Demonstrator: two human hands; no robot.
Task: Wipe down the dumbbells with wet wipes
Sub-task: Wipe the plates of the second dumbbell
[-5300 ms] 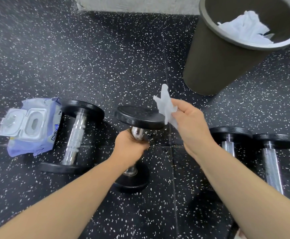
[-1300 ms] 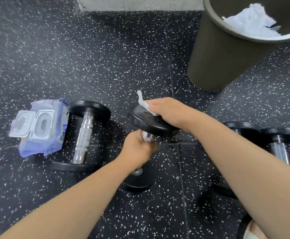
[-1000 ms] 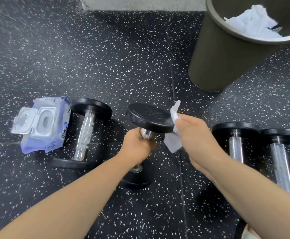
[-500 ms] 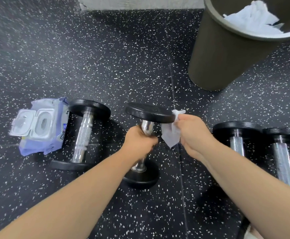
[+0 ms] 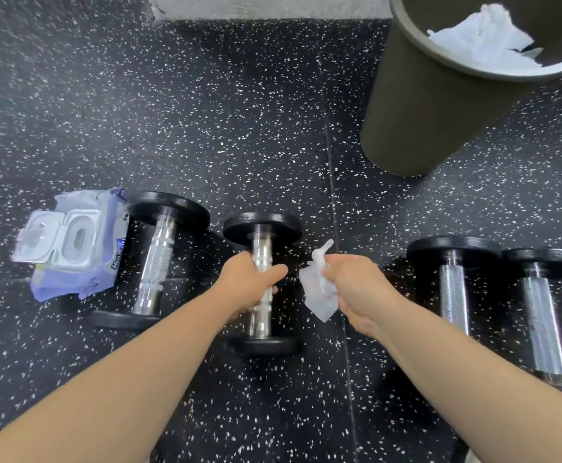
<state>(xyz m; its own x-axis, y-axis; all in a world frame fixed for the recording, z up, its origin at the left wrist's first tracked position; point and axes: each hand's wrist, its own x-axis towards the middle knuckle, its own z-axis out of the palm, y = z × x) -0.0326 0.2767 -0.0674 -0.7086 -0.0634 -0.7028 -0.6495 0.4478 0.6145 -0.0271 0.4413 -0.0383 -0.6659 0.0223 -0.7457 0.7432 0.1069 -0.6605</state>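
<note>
The left hand (image 5: 251, 284) grips the chrome handle of the middle black-plated dumbbell (image 5: 262, 280) lying on the speckled black rubber floor (image 5: 206, 111) — fingers wrapped round it. Just beside it, the right hand (image 5: 356, 287) clutches a crumpled white wet wipe (image 5: 316, 292).

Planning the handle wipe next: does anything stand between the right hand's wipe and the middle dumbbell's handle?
Only the left hand, gripping the upper handle of the dumbbell. The wipe in the right hand hangs beside it with just floor between, so the lower handle is clear to reach.
</note>
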